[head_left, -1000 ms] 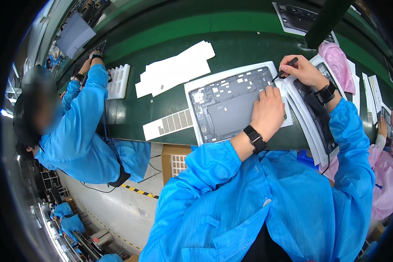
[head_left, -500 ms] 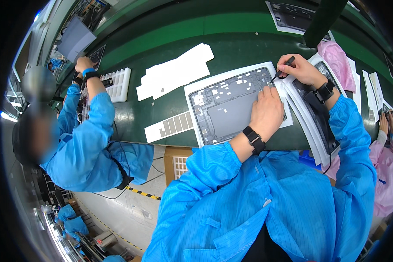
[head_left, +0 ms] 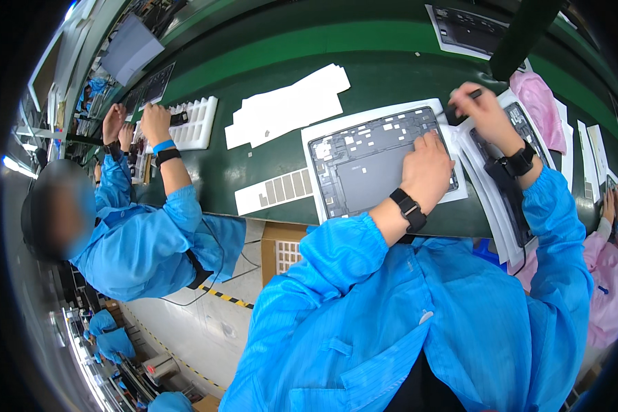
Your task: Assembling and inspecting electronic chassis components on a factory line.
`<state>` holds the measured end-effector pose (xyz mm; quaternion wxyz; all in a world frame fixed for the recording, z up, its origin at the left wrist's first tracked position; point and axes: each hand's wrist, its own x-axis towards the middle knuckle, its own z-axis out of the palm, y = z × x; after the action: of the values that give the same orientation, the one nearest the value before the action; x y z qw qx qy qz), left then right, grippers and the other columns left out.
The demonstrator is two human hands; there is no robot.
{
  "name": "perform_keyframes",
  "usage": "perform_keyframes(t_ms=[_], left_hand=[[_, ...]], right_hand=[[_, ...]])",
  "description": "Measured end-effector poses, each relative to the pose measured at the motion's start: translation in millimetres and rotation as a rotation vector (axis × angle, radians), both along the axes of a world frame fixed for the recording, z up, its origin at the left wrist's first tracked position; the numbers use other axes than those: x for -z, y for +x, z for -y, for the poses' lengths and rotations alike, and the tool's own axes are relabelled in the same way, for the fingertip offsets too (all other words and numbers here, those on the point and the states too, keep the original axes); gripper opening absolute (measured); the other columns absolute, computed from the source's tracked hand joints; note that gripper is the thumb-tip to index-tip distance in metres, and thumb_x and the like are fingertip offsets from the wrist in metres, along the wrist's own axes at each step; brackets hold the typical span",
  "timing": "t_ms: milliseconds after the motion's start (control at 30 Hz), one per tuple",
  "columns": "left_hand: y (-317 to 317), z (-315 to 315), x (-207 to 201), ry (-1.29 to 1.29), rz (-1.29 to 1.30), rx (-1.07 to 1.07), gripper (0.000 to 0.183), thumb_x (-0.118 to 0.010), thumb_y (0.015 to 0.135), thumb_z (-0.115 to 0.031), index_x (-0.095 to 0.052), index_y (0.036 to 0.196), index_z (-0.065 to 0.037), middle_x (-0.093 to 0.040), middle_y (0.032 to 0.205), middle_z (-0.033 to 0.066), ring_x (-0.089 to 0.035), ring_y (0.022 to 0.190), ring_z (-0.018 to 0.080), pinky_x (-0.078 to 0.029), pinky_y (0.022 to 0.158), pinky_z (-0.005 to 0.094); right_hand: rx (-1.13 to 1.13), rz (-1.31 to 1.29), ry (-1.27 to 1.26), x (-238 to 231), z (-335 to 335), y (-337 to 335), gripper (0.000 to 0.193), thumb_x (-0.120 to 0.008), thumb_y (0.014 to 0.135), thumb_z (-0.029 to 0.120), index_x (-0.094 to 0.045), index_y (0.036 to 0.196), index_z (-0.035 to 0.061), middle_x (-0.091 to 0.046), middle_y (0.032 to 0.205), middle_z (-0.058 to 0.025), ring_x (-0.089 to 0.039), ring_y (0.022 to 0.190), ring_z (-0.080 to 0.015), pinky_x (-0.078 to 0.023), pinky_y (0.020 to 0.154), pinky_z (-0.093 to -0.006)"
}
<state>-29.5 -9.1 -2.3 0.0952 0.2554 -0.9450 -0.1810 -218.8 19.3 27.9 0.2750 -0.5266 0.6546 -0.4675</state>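
A grey tablet housing (head_left: 364,185) with many small white and dark patches lies on white sheets before me. My left hand (head_left: 427,172) rests flat on its right side, fingers stretched out. My right hand (head_left: 486,117) is raised just beyond the housing's upper right corner. Its fingers are closed on a slim black pen-like tool (head_left: 475,93), slightly blurred, with its tip clear of the housing. Below my right forearm lies a second dark tablet housing (head_left: 505,165) on a stack of white sheets (head_left: 484,185).
Left of the housing are a strip with grey stickers (head_left: 275,192) and loose white sheets (head_left: 288,106). A co-worker in blue (head_left: 137,240) sits by a white slotted tray (head_left: 198,123). Pink cloth (head_left: 537,113), a green post (head_left: 522,41) and another housing (head_left: 467,31) lie farther right.
My right hand has lifted the tool away from the housing's upper right corner. My left hand stays on the housing. The view has shifted slightly; the co-worker's hands have moved.
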Motion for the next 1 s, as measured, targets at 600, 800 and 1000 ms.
perform_keyframes(t_ms=[600,800,1000], left_hand=[[168.4,46.5,4.4,-0.050,-0.006,-0.784,0.024,-0.054,0.091,-0.017,-0.058,0.082,0.005,-0.061,0.083,0.0261,-0.061,0.078,0.0427,-0.049,0.071,0.0486],[173.8,48.2,-3.2,-0.023,0.001,-0.704,0.026,-0.051,0.093,-0.018,-0.057,0.083,0.006,-0.061,0.079,0.0282,-0.060,0.076,0.0443,-0.047,0.070,0.0502],[165.9,78.8,-35.0,0.665,-0.585,-0.664,0.036,-0.047,0.100,-0.028,-0.056,0.104,0.006,-0.063,0.080,0.0122,-0.059,0.074,0.0177,-0.046,0.067,0.0320]], right_hand=[[0.223,-0.614,0.121,16.9,-114.6,162.2,0.028,-0.050,0.096,0.011,-0.056,0.122,0.0031,-0.058,0.122,-0.0175,-0.050,0.121,-0.0373,-0.039,0.101,-0.0419],[0.233,-0.550,-0.070,31.5,-124.2,152.3,0.028,-0.053,0.091,0.005,-0.058,0.119,0.0008,-0.060,0.117,-0.0177,-0.054,0.108,-0.0370,-0.042,0.095,-0.0427],[0.094,-0.533,-0.191,32.8,-122.1,151.0,0.033,-0.062,0.079,0.001,-0.061,0.112,0.0012,-0.062,0.105,-0.0164,-0.057,0.096,-0.0352,-0.046,0.085,-0.0416]])
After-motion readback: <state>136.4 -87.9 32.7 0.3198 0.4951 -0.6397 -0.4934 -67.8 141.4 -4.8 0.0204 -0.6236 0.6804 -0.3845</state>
